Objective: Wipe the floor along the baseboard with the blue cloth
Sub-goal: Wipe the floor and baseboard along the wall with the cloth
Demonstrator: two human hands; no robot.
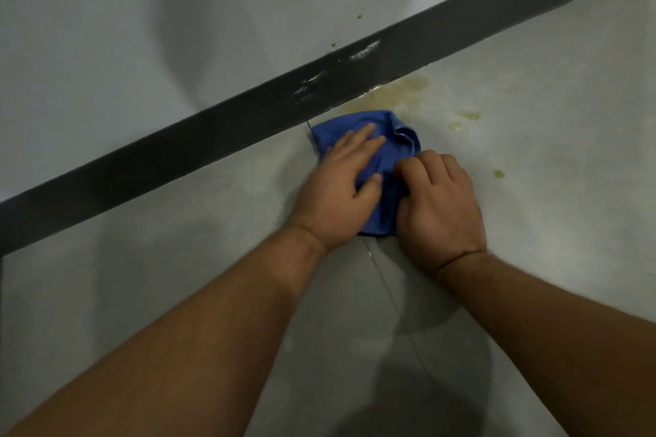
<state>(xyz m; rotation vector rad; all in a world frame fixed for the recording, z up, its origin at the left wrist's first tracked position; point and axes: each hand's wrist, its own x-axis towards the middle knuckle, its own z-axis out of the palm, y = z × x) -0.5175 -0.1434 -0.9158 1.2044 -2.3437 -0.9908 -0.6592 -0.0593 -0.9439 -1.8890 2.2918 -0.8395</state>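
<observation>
Blue cloth [369, 152] bunched on grey floor [532, 223], far edge touching or just short of dark baseboard [213, 138]; contact point not resolvable. Left hand [340, 184] laid flat on cloth, fingers extended and pressing, not gripping. Right hand [440, 202] at cloth's near right edge, fingers curled under and pinching fabric. Yellowish stain [397, 90] on floor just beyond cloth, running along foot of baseboard; smaller spots [468, 115] off to the right, not yet covered. Further specks [359, 16] on wall above baseboard.

Risks, as judged: wadded cloth likely to ride over the floor-to-baseboard corner and leave residue there, owing to bulk at leading edge. Spread of stain rather than lift, should the cloth already be saturated; wetness cannot be told. Outlying spots liable to be missed if stroke stays tight to baseboard. Scuffed pale marks [365, 51] on baseboard possibly mistaken for dirt.

Obscured: near portion of cloth under both hands; right fingertips tucked out of sight; floor seam [390, 298] passing beneath cloth; baseboard cut off at both frame edges.
</observation>
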